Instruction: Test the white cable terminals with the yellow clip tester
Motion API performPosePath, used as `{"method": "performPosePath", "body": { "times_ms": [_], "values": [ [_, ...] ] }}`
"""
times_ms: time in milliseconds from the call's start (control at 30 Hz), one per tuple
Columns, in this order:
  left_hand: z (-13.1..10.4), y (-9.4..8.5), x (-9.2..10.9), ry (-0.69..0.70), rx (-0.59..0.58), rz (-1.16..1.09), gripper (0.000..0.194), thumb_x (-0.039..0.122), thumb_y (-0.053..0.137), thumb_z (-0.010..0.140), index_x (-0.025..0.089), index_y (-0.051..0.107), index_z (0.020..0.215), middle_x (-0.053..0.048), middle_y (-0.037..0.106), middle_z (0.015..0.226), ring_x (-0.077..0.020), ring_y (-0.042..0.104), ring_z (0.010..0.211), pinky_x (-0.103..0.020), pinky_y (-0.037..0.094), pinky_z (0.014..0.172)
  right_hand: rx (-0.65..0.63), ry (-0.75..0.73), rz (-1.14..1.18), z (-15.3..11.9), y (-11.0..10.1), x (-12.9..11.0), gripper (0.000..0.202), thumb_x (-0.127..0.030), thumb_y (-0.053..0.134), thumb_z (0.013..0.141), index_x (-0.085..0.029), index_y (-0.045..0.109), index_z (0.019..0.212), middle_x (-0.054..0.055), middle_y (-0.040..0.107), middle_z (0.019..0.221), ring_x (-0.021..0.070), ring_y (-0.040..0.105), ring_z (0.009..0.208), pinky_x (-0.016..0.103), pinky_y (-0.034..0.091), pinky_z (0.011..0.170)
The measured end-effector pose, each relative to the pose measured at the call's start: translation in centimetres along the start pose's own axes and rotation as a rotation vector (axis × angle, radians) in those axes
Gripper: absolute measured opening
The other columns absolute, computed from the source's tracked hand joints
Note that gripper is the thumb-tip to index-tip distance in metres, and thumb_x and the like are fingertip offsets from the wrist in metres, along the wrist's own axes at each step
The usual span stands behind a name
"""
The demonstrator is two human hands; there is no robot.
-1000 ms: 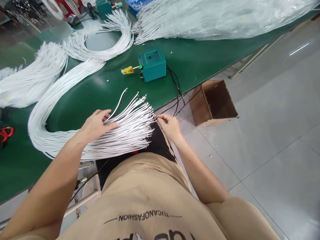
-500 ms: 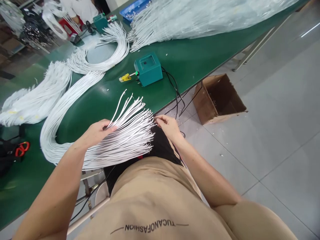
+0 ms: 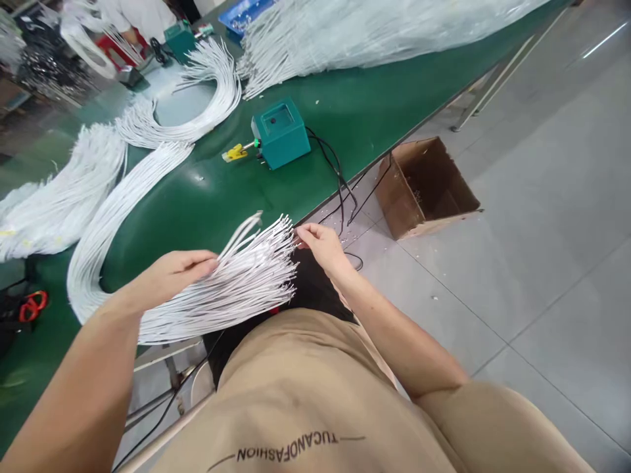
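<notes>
A thick bundle of white wires (image 3: 221, 295) curves over the green table, its cut ends fanned out above my lap. My left hand (image 3: 185, 269) is closed on a few wires at the bundle's upper side, which bend up from the fingers. At the tips of the wires my right hand (image 3: 318, 243) is pinched, thumb against fingers. It seems to hold a wire end, but the contact is too small to make out fully. Beyond the hands stands a teal box-shaped machine (image 3: 280, 133) with a yellow clip (image 3: 234, 153) on its front shaft.
More white wire bundles (image 3: 197, 125) lie further back, beside a large plastic-wrapped bundle (image 3: 369, 33) and a blue tray (image 3: 241, 16). Black cables (image 3: 340, 174) hang off the table edge near a cardboard box (image 3: 426, 187) on the floor. Red-handled scissors (image 3: 33, 306) lie left. Another person (image 3: 140, 20) is behind.
The loose wires at my left hand, which stood up and spread, now bend over closer to the bundle. My left hand has shifted slightly left; the whole view has shifted a little too.
</notes>
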State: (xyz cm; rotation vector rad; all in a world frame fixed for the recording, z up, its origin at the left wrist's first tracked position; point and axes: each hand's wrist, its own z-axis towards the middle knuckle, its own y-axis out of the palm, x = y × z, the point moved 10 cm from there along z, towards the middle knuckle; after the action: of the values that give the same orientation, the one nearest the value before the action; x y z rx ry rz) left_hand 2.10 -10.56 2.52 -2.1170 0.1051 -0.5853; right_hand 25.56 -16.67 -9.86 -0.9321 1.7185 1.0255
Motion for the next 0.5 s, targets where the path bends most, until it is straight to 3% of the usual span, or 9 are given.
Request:
{"method": "performPosePath", "body": {
  "times_ms": [100,200,300,400,500],
  "values": [
    [1.5,2.0,2.3,0.078,-0.086,-0.008,0.041,0.054,0.052,0.087,0.021,0.072,0.100,-0.003,0.072,0.104,-0.0225,0.064,0.094,-0.029,0.047,0.085,-0.004,0.000,-0.011,0.0,-0.1,0.0,0.018,-0.036,0.061,0.078,-0.019,0.066,0.073,-0.001,0.068,0.069,0.0125,0.063,0.066,0.026,0.051,0.069],
    [2.6,1.7,4.0,0.154,0.026,-0.011,0.043,0.056,0.047,0.089,0.020,0.071,0.088,-0.005,0.068,0.116,-0.0230,0.062,0.101,-0.030,0.045,0.091,-0.004,0.011,-0.022,-0.1,-0.2,0.0,0.018,-0.036,0.061,0.078,-0.020,0.067,0.072,-0.001,0.068,0.068,0.0123,0.062,0.064,0.026,0.050,0.069],
    [3.7,0.9,3.7,0.106,0.130,-0.141,0.048,0.058,0.042,0.091,0.021,0.069,0.104,-0.006,0.065,0.126,-0.0245,0.060,0.110,-0.033,0.044,0.098,-0.005,0.025,0.001,-0.1,-0.1,0.1,0.017,-0.035,0.061,0.077,-0.020,0.066,0.071,-0.002,0.067,0.067,0.0122,0.062,0.064,0.026,0.050,0.069],
    [4.7,1.9,3.7,0.116,0.012,-0.261,0.060,0.059,0.057,0.082,0.019,0.058,0.127,-0.010,0.063,0.131,-0.0255,0.060,0.115,-0.035,0.045,0.100,0.000,0.041,0.036,-0.1,0.1,0.1,0.016,-0.034,0.061,0.076,-0.020,0.065,0.071,-0.002,0.066,0.066,0.0121,0.062,0.065,0.026,0.050,0.069],
    [5.1,2.5,4.2,0.136,-0.042,-0.135,0.087,0.053,0.076,0.065,0.021,0.047,0.140,-0.011,0.059,0.134,-0.0277,0.057,0.119,-0.038,0.046,0.100,-0.002,0.049,0.044,-0.2,0.2,-0.1,0.016,-0.034,0.061,0.076,-0.019,0.064,0.071,-0.003,0.065,0.065,0.0112,0.060,0.064,0.025,0.049,0.068]
  ]
}}
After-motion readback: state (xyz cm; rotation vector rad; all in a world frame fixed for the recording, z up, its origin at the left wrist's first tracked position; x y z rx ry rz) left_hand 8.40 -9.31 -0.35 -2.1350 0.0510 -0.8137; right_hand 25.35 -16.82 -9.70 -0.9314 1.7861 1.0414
